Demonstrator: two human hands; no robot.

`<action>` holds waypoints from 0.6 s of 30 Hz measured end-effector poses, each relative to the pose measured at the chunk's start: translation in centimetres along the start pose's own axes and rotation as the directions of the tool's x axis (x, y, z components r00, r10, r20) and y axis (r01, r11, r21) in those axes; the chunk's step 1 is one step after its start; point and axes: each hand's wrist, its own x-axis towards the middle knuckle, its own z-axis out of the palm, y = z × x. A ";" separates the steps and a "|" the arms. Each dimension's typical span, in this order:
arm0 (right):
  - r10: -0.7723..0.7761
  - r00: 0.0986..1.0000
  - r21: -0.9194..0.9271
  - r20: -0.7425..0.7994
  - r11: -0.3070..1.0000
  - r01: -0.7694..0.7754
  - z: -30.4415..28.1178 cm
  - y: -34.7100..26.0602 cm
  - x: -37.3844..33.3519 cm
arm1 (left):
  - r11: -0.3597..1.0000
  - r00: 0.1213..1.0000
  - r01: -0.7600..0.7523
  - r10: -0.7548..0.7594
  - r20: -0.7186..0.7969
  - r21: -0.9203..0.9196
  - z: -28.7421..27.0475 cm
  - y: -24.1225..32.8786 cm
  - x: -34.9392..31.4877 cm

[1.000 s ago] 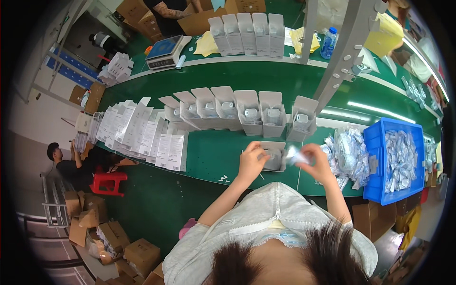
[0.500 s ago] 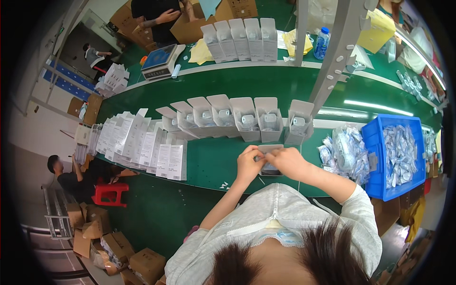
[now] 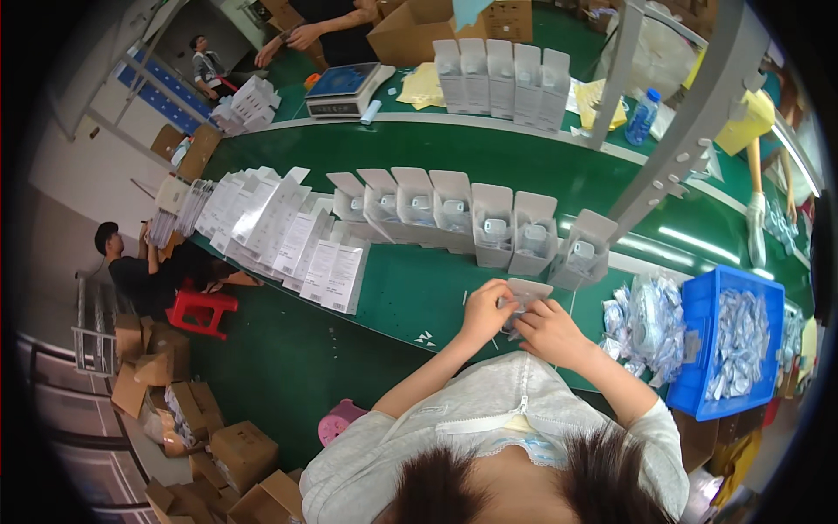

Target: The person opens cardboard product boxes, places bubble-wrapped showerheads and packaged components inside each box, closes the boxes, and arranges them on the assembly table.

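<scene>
A small white carton [image 3: 531, 288] stands near the table's front edge, its top flap raised. My left hand [image 3: 486, 313] grips its left side, thumb and fingers bent at the opening. On its right side my right hand [image 3: 553, 332] has its fingers curled against the near wall. The fingers mostly hide what lies inside. Just beyond, a row of open white cartons [image 3: 417, 214] holds bagged pale devices. At the row's right end stands another filled carton [image 3: 580, 253], close to my right hand.
Flattened white cartons [image 3: 301, 253] overlap along the left. To the right lie clear-bagged devices [image 3: 646, 323] beside a blue crate [image 3: 698, 301] of small bagged parts. A metal post [image 3: 681, 131] rises beyond. Across the green bench [image 3: 349, 144] are a scale [image 3: 345, 92], more cartons and co-workers.
The view has shifted, so the table sits lower and further right. My right hand has come down from over the carton's top to its near right side. A co-worker's arm now reaches in at far right.
</scene>
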 end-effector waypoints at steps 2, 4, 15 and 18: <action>0.041 0.988 0.037 -0.146 0.999 -0.036 0.4 0.2 -0.5 | 0.999 0.999 0.019 -0.018 0.032 -0.038 -0.1 0.0 0.0; 0.158 0.899 0.136 -0.409 0.984 -0.111 0.7 0.5 -1.3 | 0.998 0.999 0.033 -0.030 0.042 -0.059 -0.4 0.1 0.0; 0.670 0.677 0.689 -0.306 0.646 -0.328 4.2 -1.4 -1.9 | 0.998 0.997 -0.007 0.013 0.082 -0.062 -0.4 0.3 0.4; 0.719 0.646 0.728 -0.257 0.584 -0.359 6.2 -1.6 -1.0 | 0.998 0.997 -0.025 0.030 0.067 -0.065 -0.3 0.1 0.1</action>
